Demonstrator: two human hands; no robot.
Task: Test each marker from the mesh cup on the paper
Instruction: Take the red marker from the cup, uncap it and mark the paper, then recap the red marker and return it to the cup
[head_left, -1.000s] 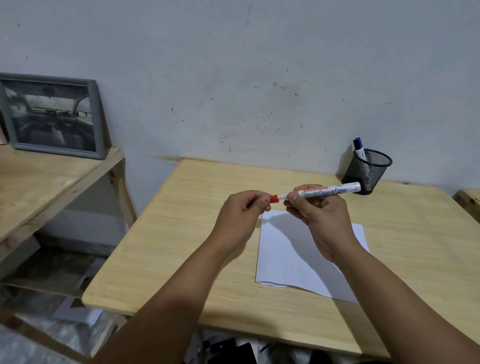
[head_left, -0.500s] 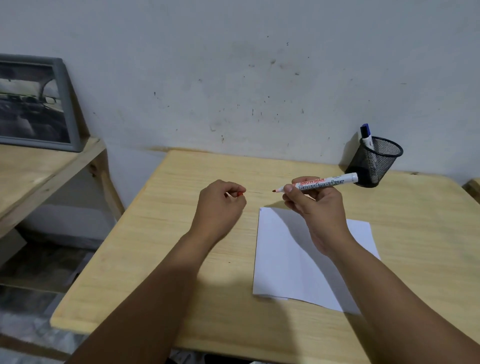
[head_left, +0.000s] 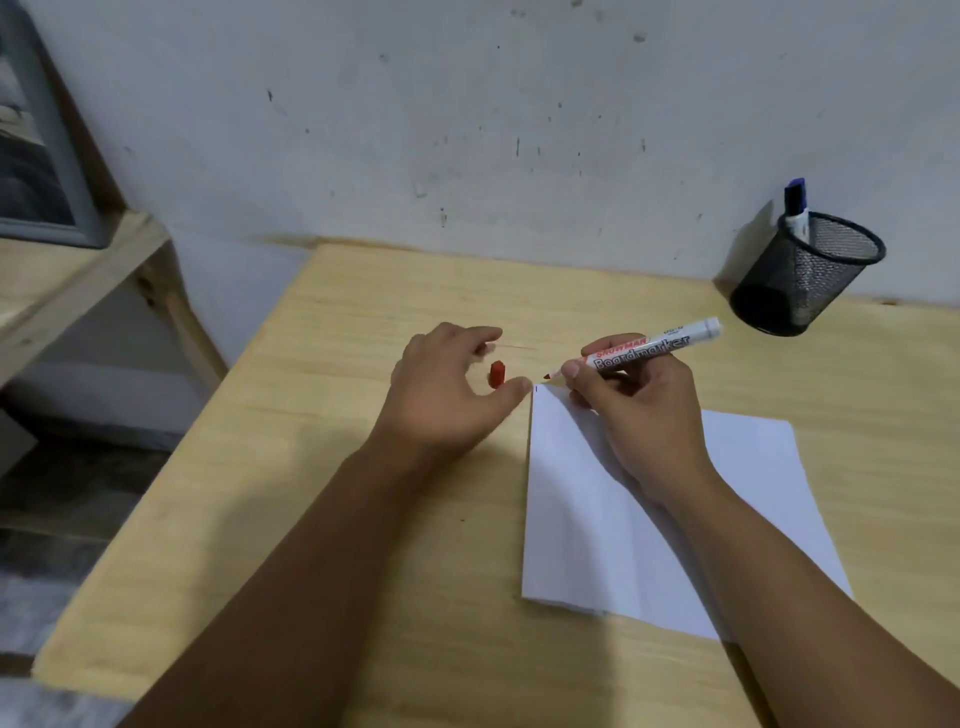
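Since the frame half a second back, my left hand (head_left: 447, 395) has let the red cap (head_left: 496, 374) go: then it was pinched in my curled fingers, now it stands on the table (head_left: 322, 467) in the gap between my spread thumb and fingers. That hand is open and holds nothing, its thumb tip just beside the paper's (head_left: 613, 519) far left corner. I cannot quite tell whether any finger brushes the cap, since the hand is blurred there.

My right hand (head_left: 639, 415) has come down as well, and the marker (head_left: 644, 351) with it. I hold it closed in a writing grip, thumb and fingers wrapped around the barrel close behind the red tip. The tip pokes out to the left of my thumb, right at the paper's far left corner; the white barrel runs up and to the right past my knuckles, its butt end free in the air. The heel of this hand lies over the sheet.

The cup (head_left: 805, 280) stands well apart at the table's far right, against the wall, with a blue marker (head_left: 796, 208) sticking up out of it.
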